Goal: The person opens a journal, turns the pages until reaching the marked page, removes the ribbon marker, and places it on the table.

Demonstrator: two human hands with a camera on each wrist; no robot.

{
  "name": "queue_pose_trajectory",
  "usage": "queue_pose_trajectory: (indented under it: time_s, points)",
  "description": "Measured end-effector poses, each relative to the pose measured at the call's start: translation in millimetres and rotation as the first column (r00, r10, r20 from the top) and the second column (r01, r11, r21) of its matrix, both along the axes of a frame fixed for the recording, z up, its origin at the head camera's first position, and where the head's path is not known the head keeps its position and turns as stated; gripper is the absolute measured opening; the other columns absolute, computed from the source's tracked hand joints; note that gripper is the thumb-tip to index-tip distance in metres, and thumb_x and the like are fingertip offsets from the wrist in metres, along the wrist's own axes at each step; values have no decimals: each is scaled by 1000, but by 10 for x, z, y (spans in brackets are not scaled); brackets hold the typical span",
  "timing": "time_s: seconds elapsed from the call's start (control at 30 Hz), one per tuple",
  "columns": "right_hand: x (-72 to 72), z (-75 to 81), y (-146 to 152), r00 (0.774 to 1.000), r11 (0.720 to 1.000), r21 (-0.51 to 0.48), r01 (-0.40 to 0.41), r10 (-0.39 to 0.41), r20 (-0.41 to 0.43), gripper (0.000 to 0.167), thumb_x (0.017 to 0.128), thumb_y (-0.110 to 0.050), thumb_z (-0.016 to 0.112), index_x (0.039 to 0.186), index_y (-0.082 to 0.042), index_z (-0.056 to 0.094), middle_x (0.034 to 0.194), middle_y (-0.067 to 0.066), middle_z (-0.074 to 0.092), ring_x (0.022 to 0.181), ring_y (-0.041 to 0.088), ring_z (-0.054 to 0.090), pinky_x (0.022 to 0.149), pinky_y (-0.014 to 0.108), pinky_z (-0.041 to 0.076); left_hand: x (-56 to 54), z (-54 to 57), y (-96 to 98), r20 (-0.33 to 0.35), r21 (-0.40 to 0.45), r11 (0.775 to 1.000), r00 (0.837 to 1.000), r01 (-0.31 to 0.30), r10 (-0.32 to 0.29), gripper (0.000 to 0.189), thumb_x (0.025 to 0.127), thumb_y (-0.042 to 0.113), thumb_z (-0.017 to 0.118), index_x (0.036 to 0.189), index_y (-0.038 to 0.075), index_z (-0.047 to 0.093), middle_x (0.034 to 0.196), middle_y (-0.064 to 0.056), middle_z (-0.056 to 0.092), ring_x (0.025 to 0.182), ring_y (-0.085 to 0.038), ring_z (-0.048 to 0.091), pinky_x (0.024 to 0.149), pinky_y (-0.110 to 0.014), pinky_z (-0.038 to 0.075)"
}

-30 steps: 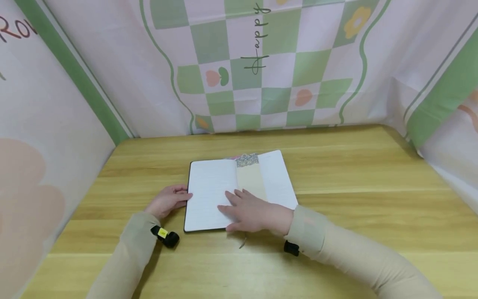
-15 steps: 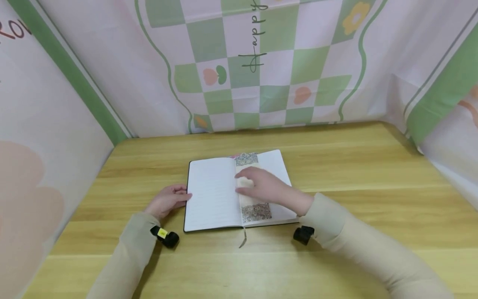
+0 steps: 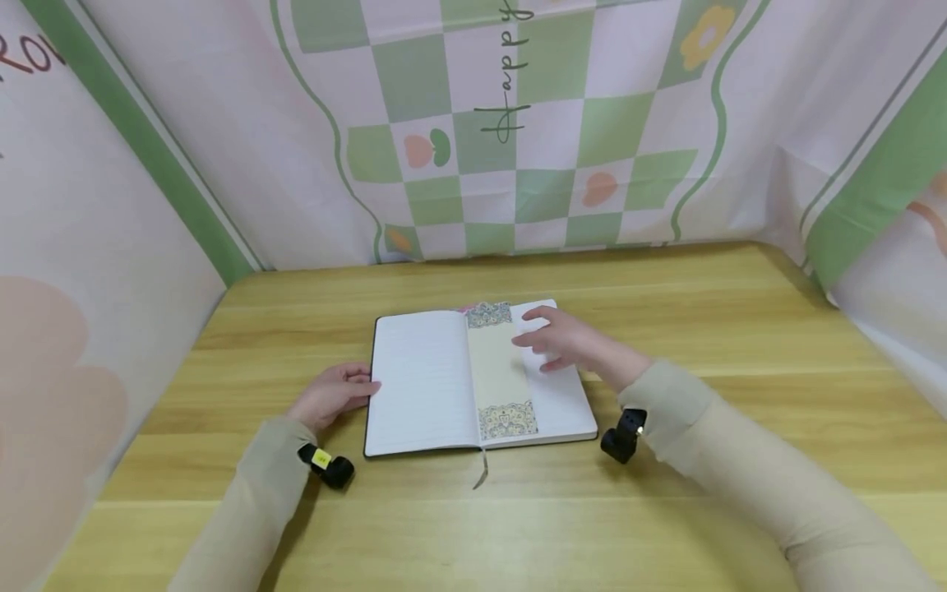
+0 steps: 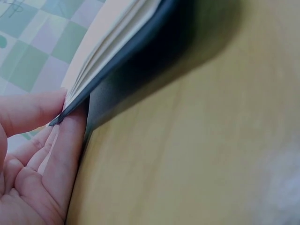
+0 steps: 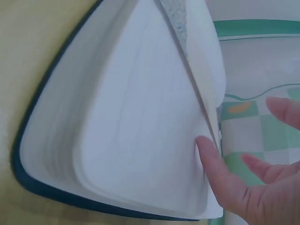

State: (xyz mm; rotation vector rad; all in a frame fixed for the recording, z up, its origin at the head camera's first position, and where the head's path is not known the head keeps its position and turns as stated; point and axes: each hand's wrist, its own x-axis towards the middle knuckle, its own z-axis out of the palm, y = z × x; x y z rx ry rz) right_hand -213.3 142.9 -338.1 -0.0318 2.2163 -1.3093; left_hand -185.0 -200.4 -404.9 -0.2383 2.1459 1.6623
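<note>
A dark-covered notebook [image 3: 420,378] lies spread wide on the wooden table, its pages lined. Along the fold, over the right page, lies a cream bookmark [image 3: 499,362] with a patterned band at each end. My left hand [image 3: 334,399] pinches the notebook's left edge; in the left wrist view the thumb is on the pages [image 4: 117,35] and a finger is under the cover, which tilts off the table. My right hand [image 3: 570,339] is over the upper right page with fingers spread, holding nothing. In the right wrist view its thumb [image 5: 213,166] overlaps the page beside the bookmark.
A thin ribbon [image 3: 484,470] trails from the notebook's bottom onto the table [image 3: 444,534]. Something pink [image 3: 466,309] peeks out at the notebook's top. Printed cloth [image 3: 551,136] hangs behind the table's far edge and on both sides.
My right hand has moved from the lower middle of the notebook up over the bookmark, then right, off it. The bookmark's lower band is now uncovered. The left hand stays at the edge.
</note>
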Motion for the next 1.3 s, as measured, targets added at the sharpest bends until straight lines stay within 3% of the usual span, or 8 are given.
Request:
queue_pose_trajectory:
  time_s: [0.17, 0.3, 0.43, 0.6, 0.8, 0.9, 1.03, 1.3]
  points:
    - [-70, -99, -32, 997, 999, 2, 36, -36, 62, 71, 91, -20, 64, 147, -6, 22, 142, 26, 35, 130, 38, 41, 87, 33, 54, -16, 9, -9, 3, 14, 1000, 1000, 0, 0, 46, 92, 2, 59, 132, -11, 39, 105, -6, 53, 90, -9, 55, 86, -23, 52]
    - [-107, -150, -109, 996, 997, 31, 70, -72, 49, 72, 89, -14, 65, 147, -8, 22, 146, 25, 29, 128, 36, 42, 82, 30, 56, -20, 22, -13, -3, 3, 1000, 1000, 7, -7, 48, 92, 3, 58, 133, -11, 38, 111, -9, 51, 93, -11, 54, 90, -25, 52]
    - [-135, -203, -182, 995, 995, 25, 97, -98, 33, 74, 87, -10, 66, 148, -10, 22, 143, 27, 33, 124, 36, 46, 81, 32, 57, -25, 24, -18, -5, 2, 1000, 1000, 9, -9, 49, 92, 3, 58, 134, -11, 37, 114, -11, 51, 95, -12, 54, 92, -27, 51]
    - [-132, -263, -255, 991, 991, 38, 130, -129, -21, 77, 83, -7, 70, 146, -11, 27, 122, 22, 49, 96, 25, 57, 74, 30, 58, -25, 25, -13, -6, -4, 1000, 1000, -1, 1, 48, 92, 3, 59, 134, -10, 39, 112, -10, 52, 94, -12, 55, 90, -26, 52]
    - [-107, -298, -335, 981, 986, 62, 154, -146, -126, 83, 74, -3, 76, 143, -8, 33, 100, 13, 50, 72, 15, 51, 59, 21, 51, -14, 32, -15, 2, -10, 1000, 1000, -10, 10, 49, 92, 4, 59, 134, -9, 39, 116, -12, 52, 96, -13, 55, 91, -28, 51]
    - [-106, -325, -351, 978, 986, 64, 157, -146, -150, 82, 73, -3, 76, 143, -9, 33, 103, 14, 50, 71, 15, 50, 56, 20, 46, -8, 13, -24, -2, -2, 1000, 1000, 1, -1, 47, 91, 3, 59, 132, -10, 40, 112, -10, 53, 92, -11, 56, 89, -26, 52]
    - [-92, -351, -341, 980, 986, 13, 165, -162, -119, 75, 78, -1, 71, 143, -9, 34, 110, 15, 50, 82, 18, 51, 62, 22, 49, -4, -2, -17, 0, 1, 1000, 1000, 6, -6, 46, 91, 2, 59, 131, -10, 40, 109, -9, 54, 91, -10, 56, 89, -26, 52]
    - [-78, -374, -232, 986, 990, -85, 110, -119, -113, 64, 84, 6, 61, 141, -3, 35, 95, 7, 48, 82, 15, 51, 70, 29, 55, 1, -4, -10, 9, -13, 1000, 1000, -5, 5, 47, 91, 3, 60, 132, -9, 41, 114, -12, 54, 94, -12, 57, 92, -29, 51]
